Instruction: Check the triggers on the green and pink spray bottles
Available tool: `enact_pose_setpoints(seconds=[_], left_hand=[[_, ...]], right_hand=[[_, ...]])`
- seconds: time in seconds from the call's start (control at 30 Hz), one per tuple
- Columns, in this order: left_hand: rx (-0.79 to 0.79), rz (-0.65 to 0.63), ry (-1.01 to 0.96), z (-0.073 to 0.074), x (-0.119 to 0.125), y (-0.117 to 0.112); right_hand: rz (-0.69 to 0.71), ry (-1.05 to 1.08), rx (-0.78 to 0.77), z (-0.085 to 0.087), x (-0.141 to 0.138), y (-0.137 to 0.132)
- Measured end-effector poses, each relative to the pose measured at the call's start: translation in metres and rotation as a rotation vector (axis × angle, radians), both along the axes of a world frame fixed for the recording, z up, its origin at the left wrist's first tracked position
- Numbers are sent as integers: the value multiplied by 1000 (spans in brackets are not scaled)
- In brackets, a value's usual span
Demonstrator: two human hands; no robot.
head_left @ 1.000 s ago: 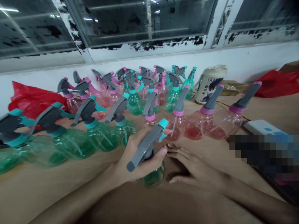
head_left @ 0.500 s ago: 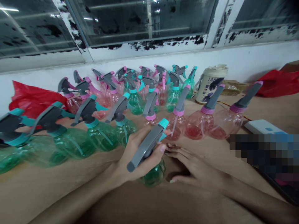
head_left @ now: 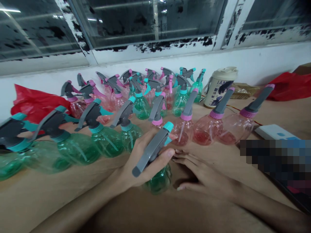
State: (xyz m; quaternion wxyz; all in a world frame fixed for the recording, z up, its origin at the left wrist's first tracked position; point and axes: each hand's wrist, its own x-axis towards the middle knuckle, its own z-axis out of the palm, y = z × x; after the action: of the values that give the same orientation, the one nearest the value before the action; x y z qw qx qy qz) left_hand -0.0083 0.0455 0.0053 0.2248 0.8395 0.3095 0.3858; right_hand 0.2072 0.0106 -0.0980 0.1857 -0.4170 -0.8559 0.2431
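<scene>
Translucent green, round-bellied plastic spray bottle (head_left: 159,181) sits beneath the left hand (head_left: 136,153), whose thumb and fingers curl round it below the grey trigger head (head_left: 152,150), which runs lengthwise away and rightward to a teal nozzle (head_left: 168,126). The right hand (head_left: 202,170) rests just beside it, thumb apart from the fingers, on smooth brown tabletop (head_left: 36,194). Beyond stand glossy green bottles (head_left: 107,139) and pink-collared bottles (head_left: 206,131).

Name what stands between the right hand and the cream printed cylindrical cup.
In the head view, a rounded, translucent pink plastic spray bottle stands between the right hand and the cup, with bare brown tabletop nearer the hand.
</scene>
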Motion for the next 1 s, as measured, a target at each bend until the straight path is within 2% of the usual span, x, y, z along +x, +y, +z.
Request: enact_pose_setpoints(seconds=[0.37,0.8,1.0], left_hand=[[-19,30,23,-4,0,-4],[-10,-11,-13,-7,-1,-2],[0,-32,23,-4,-6,-4]], right_hand=[[9,8,6,-1,-1,1],[7,-3,16,-2,0,0],[-4,-6,19,0,-1,-1]])
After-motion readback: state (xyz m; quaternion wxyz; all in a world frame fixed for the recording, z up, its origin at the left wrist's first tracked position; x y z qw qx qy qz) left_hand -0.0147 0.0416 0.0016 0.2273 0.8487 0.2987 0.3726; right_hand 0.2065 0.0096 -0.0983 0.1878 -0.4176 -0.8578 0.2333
